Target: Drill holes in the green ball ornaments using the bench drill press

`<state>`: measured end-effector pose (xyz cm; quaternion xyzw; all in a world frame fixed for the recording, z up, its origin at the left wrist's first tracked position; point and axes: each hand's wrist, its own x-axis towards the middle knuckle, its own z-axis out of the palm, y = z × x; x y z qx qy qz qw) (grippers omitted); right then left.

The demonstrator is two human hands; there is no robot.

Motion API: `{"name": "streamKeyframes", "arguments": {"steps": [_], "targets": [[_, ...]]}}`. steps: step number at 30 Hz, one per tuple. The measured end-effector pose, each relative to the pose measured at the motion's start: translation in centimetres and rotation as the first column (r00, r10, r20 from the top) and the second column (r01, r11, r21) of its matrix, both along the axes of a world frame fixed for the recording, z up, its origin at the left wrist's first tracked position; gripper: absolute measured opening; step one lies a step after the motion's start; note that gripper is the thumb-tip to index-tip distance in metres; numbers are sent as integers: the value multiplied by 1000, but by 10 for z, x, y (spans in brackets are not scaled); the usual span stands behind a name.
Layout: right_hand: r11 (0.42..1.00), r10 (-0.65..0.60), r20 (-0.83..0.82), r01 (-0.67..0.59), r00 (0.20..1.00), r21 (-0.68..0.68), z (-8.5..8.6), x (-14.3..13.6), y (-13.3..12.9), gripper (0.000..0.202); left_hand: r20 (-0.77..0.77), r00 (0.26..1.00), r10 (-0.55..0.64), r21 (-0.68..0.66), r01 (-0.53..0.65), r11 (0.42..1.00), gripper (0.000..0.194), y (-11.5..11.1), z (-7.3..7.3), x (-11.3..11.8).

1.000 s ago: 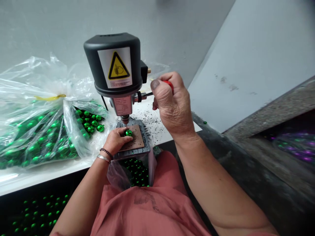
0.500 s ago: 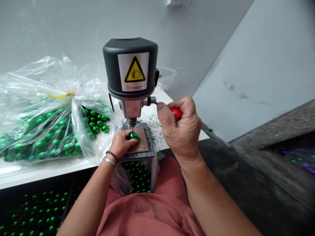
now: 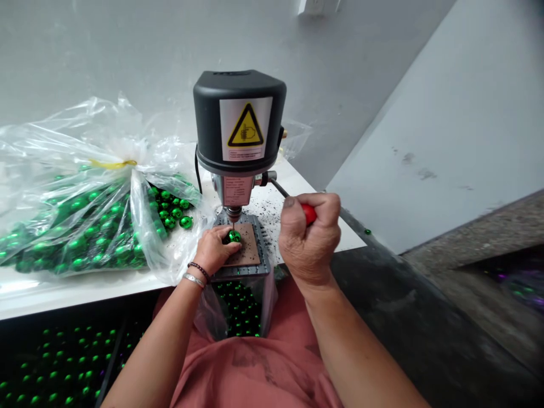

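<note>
My left hand (image 3: pixel 213 247) pinches a shiny green ball (image 3: pixel 233 236) between thumb and fingers on a brown board (image 3: pixel 249 255), which lies on the base plate of a bench drill press (image 3: pixel 240 127). The thin drill bit (image 3: pixel 233 225) comes down to the top of the ball; whether it has entered, I cannot tell. My right hand (image 3: pixel 309 235) is wrapped round the red knob (image 3: pixel 309 214) of the drill's feed lever (image 3: pixel 279 188), to the right of the machine.
A clear plastic bag (image 3: pixel 80 226) of green balls, tied with a yellow strip, stands on the white table (image 3: pixel 29 300). Dark shavings surround the drill base. Below its front hangs an open bag of green balls (image 3: pixel 238 309). More green balls (image 3: pixel 55 362) lie at lower left.
My right hand has lowered the feed lever a little. My left hand still holds the green ball under the bit. The whole view has shifted slightly.
</note>
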<state>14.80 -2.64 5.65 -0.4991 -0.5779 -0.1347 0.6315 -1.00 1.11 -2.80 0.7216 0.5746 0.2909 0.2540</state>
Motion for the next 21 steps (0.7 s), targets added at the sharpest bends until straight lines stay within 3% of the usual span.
{"name": "streamKeyframes", "arguments": {"steps": [5, 10, 12, 14, 17, 21], "targets": [[998, 21, -39, -18, 999, 53, -9, -3, 2, 6, -6, 1000, 11, -3, -11, 1000, 32, 1, -3, -1], [993, 98, -84, -93, 992, 71, -28, -6, 2, 4, -6, 1000, 29, -16, -29, 999, 32, 1, -6, -1], [992, 107, -92, -100, 990, 77, -28, -6, 3, 3, -1, 1000, 30, -13, -30, 999, 32, 1, -6, -1], [993, 94, -118, -84, 989, 82, -15, -5, 6, 6, 1, 1000, 21, -10, -21, 1000, 33, 0, -5, -1], [998, 42, -133, -34, 990, 61, 23, -3, 14, 18, 17, 1000, 3, 0, -3, 1000, 36, -2, -3, -2], [992, 82, -113, -92, 990, -83, 66, 1, 27, 27, 64, 998, -7, -13, 8, 1000, 36, -13, 3, -9]]}}
